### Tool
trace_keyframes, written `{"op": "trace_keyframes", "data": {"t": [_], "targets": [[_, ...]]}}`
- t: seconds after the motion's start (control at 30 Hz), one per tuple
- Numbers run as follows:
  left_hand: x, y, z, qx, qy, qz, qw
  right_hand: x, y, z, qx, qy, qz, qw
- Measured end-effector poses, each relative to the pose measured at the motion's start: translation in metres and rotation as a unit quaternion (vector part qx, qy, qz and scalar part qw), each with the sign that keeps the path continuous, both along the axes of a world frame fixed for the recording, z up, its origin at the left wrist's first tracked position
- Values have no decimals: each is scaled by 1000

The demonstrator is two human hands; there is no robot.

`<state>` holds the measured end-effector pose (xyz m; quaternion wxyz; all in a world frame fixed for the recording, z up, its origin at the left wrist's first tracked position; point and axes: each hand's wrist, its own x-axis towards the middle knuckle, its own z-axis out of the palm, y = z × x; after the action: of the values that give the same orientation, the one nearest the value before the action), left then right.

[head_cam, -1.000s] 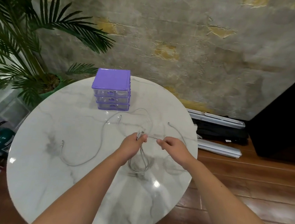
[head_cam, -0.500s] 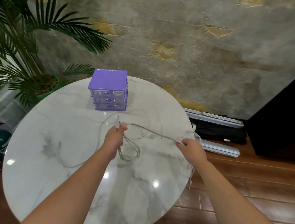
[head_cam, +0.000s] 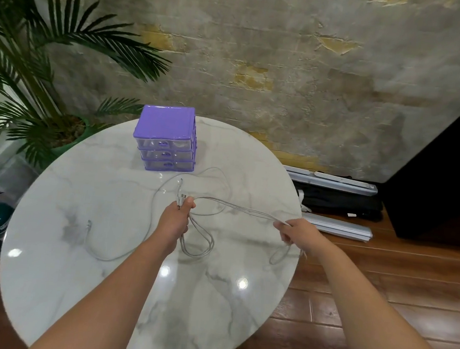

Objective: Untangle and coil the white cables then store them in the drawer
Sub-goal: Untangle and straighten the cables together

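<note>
My left hand (head_cam: 176,216) grips a bundle of white cable loops (head_cam: 198,241) with a plug end sticking up, over the middle of the round marble table (head_cam: 74,286). A stretch of white cable (head_cam: 237,207) runs taut from that hand to my right hand (head_cam: 297,231), which pinches it at the table's right edge. Another white cable (head_cam: 151,217) lies loose on the table to the left, its end near the left side. The purple drawer unit (head_cam: 166,138) stands at the far side, all three drawers shut.
A potted palm (head_cam: 36,87) stands behind the table on the left. Long grey metal bars (head_cam: 335,228) and a black bag (head_cam: 340,202) lie on the wooden floor to the right. A dark cabinet (head_cam: 446,171) stands at the far right.
My hands have drawn apart: the right hand pulled the cable out to the table's right edge, stretching it taut. The left hand shifted left and back with the loops.
</note>
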<state>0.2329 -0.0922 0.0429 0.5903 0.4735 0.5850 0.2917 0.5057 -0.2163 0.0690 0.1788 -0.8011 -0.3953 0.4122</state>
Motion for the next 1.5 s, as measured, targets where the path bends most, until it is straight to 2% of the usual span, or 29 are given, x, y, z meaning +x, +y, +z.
{"op": "trace_keyframes", "data": {"t": [0.07, 0.17, 0.3, 0.43, 0.7, 0.77, 0.87, 0.93, 0.97, 1.03, 1.07, 1.1, 1.17, 1.23, 1.33, 1.4, 1.5], "targets": [[-1, 0, 0, 0, -9, 2, 1000, 0, -6, -1, -5, 57, -22, 998], [-1, 0, 0, 5, -13, 1, 1000, 6, -9, -12, -15, -78, -1, 997], [-5, 3, 0, 2, -20, 13, 1000, 13, -12, -21, -40, -141, 67, 987], [-6, 3, -3, 11, -2, 2, 1000, 17, -16, -26, -22, -213, 54, 975], [-3, 0, 2, 23, -7, 6, 1000, 22, -14, -21, -48, -126, -33, 990], [0, -1, 5, 21, -16, 5, 1000, 22, -11, -15, -83, -126, -19, 988], [4, -2, 11, 22, -16, -8, 1000, 20, -9, -10, -129, -265, 56, 954], [4, -1, 13, 23, -14, -8, 1000, 18, -11, -7, -72, -336, 37, 939], [4, -1, 13, 22, -15, -4, 1000, 19, -11, -6, -18, -301, 14, 953], [1, 0, 12, 20, -19, 5, 1000, 17, -13, -3, 84, -85, -60, 991], [-1, 1, 11, 19, -20, 8, 1000, 16, -15, 0, 107, 0, -81, 991], [-2, 1, 10, 18, -21, 13, 1000, 16, -16, 3, 124, 39, -88, 988], [-6, 2, 8, 16, -26, 31, 999, 17, -18, 3, 138, 49, -80, 986], [-10, 3, 8, 19, -21, 42, 999, 19, -17, 0, 125, 9, -40, 991], [-17, 7, 9, 26, -8, 41, 999, 26, -17, -10, 22, -122, 50, 991], [-22, 10, 10, 26, -13, 56, 998, 31, -22, -15, -67, -242, 121, 960], [-27, 12, 10, 34, 12, 46, 998, 39, -32, -21, -113, -307, 126, 937]]}}
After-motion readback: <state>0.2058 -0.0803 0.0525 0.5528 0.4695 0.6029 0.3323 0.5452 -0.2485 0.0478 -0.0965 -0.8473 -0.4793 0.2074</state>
